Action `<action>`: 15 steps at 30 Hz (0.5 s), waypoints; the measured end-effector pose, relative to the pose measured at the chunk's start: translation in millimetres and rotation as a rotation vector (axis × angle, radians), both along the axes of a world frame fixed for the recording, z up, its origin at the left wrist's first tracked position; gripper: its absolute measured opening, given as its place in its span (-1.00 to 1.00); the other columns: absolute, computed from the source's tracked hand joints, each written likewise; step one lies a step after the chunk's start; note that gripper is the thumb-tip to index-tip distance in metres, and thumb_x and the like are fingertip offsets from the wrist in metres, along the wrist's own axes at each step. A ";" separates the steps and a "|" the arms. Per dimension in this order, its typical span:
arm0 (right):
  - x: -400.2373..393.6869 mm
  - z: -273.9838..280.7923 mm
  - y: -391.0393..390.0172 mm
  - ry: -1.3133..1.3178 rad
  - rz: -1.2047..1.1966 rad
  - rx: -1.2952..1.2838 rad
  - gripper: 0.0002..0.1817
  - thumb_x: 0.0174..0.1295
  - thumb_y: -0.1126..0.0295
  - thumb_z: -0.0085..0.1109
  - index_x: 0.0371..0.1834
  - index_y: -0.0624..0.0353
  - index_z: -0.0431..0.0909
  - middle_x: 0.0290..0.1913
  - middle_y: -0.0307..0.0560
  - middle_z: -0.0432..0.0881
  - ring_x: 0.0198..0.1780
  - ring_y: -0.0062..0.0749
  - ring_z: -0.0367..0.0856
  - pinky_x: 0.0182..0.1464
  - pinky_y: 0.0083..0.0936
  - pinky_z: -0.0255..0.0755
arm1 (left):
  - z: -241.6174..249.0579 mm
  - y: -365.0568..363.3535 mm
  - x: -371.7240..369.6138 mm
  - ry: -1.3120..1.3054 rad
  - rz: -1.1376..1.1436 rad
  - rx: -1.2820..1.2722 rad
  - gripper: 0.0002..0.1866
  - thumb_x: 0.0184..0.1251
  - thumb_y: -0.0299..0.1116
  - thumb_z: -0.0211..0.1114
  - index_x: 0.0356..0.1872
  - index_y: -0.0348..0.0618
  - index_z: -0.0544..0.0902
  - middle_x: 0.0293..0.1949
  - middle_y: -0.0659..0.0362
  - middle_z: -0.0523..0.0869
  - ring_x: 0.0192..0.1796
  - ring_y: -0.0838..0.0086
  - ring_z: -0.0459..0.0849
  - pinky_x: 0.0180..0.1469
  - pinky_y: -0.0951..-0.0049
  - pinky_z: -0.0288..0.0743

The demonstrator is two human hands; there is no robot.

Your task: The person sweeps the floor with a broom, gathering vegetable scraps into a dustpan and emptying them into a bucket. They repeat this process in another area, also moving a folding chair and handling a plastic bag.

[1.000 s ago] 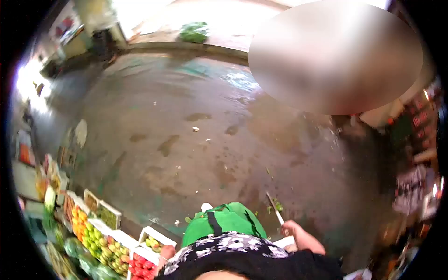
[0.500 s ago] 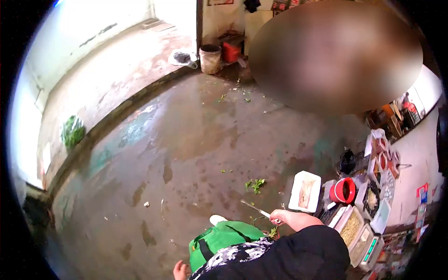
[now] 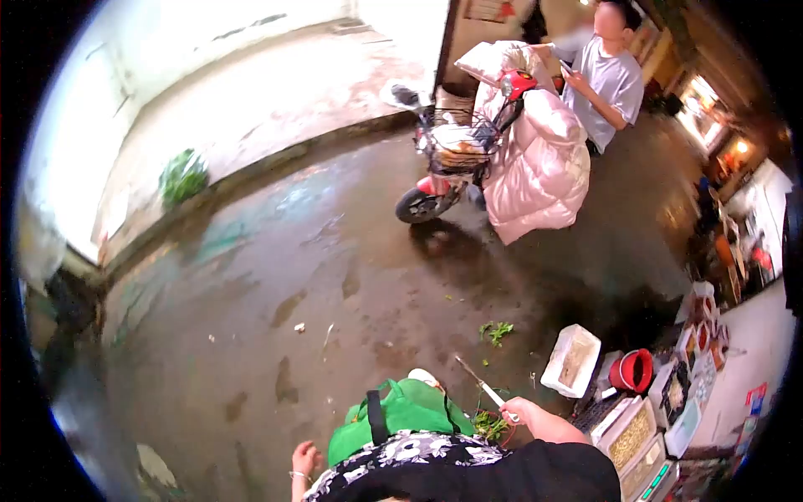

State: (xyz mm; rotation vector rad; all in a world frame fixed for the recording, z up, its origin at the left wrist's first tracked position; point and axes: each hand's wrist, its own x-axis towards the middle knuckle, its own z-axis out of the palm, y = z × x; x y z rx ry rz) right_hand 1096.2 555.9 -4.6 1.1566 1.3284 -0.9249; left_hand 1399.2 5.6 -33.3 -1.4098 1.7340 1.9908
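My right hand [image 3: 520, 412] is closed around the white handle of a slim, knife-like tool [image 3: 480, 379]; its narrow blade points up and left over the wet floor. Leafy green stems [image 3: 490, 425] show just below that hand, beside my apron. At the lower left, my left hand [image 3: 306, 459] is beside the green apron [image 3: 410, 408], with a bracelet at the wrist. Its fingers are loosely bent and apart, with nothing visible in them. A black-and-white flowered cloth [image 3: 401, 448] covers my front under the black sleeve.
A red scooter [image 3: 435, 186] draped with a pink quilted cover [image 3: 535, 188] stands ahead, a person [image 3: 606, 84] beside it holding a phone. At right are a white foam box [image 3: 571, 361], red bucket [image 3: 631, 371] and food trays [image 3: 631, 435]. Greens [image 3: 182, 176] lie by the raised ledge.
Floor and stall items have shifted rightward in view. The scooter and person now show where a blurred patch was. More of my left hand is visible; my right hand keeps the knife-like tool.
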 end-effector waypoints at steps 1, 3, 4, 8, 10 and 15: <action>7.3 7.8 -12.8 0.050 -0.019 -0.008 -0.89 0.19 0.45 -0.02 -0.47 0.18 0.33 -0.73 -0.26 0.32 -0.73 -0.57 0.31 -0.72 -0.60 0.23 | 23.8 -2.3 3.1 -0.016 0.065 0.015 -0.65 0.17 -0.44 0.13 0.02 -0.21 0.45 -0.37 0.12 0.64 -0.46 0.47 0.64 -0.56 0.50 0.52; 16.4 9.8 -26.6 0.092 -0.007 -0.017 -0.88 0.20 0.45 -0.04 -0.47 0.19 0.33 -0.73 -0.25 0.32 -0.73 -0.56 0.31 -0.72 -0.59 0.23 | 21.3 -16.4 35.2 0.004 0.143 0.031 -0.65 0.18 -0.43 0.13 0.02 -0.21 0.44 -0.37 0.12 0.64 -0.47 0.47 0.65 -0.58 0.50 0.52; 22.9 2.5 -27.4 0.093 -0.006 -0.058 -0.88 0.20 0.45 -0.06 -0.47 0.20 0.33 -0.73 -0.23 0.32 -0.74 -0.54 0.32 -0.73 -0.59 0.24 | 19.4 -22.9 52.5 -0.014 0.139 0.051 -0.64 0.18 -0.43 0.13 0.03 -0.20 0.43 -0.38 0.12 0.64 -0.48 0.46 0.65 -0.60 0.48 0.52; 28.6 -12.5 -47.6 0.004 0.038 -0.084 -0.92 0.18 0.47 -0.05 -0.38 0.24 0.31 -0.71 -0.22 0.33 -0.75 -0.54 0.31 -0.75 -0.58 0.23 | 2.4 -43.0 113.4 -0.252 0.273 0.082 -0.68 0.17 -0.45 0.10 -0.01 -0.08 0.45 -0.43 0.11 0.64 -0.52 0.39 0.64 -0.60 0.30 0.55; 28.5 -19.2 -51.9 -0.090 -0.112 -0.173 -0.90 0.19 0.44 -0.02 -0.38 0.23 0.31 -0.69 -0.23 0.36 -0.74 -0.55 0.32 -0.70 -0.62 0.27 | -15.9 -48.2 135.0 -0.312 0.370 0.086 -0.69 0.15 -0.47 0.09 -0.04 -0.08 0.46 -0.47 0.11 0.62 -0.57 0.37 0.62 -0.60 0.26 0.54; -7.6 68.8 -119.2 0.202 0.233 -0.435 -0.82 0.09 0.45 0.05 -0.31 0.35 0.52 -0.40 -0.09 0.60 -0.32 -0.31 0.57 -0.19 -0.50 0.41 | -18.2 -49.2 119.0 -0.263 0.480 0.241 -0.69 0.14 -0.45 0.11 -0.05 -0.11 0.48 -0.48 0.10 0.63 -0.58 0.39 0.61 -0.60 0.32 0.50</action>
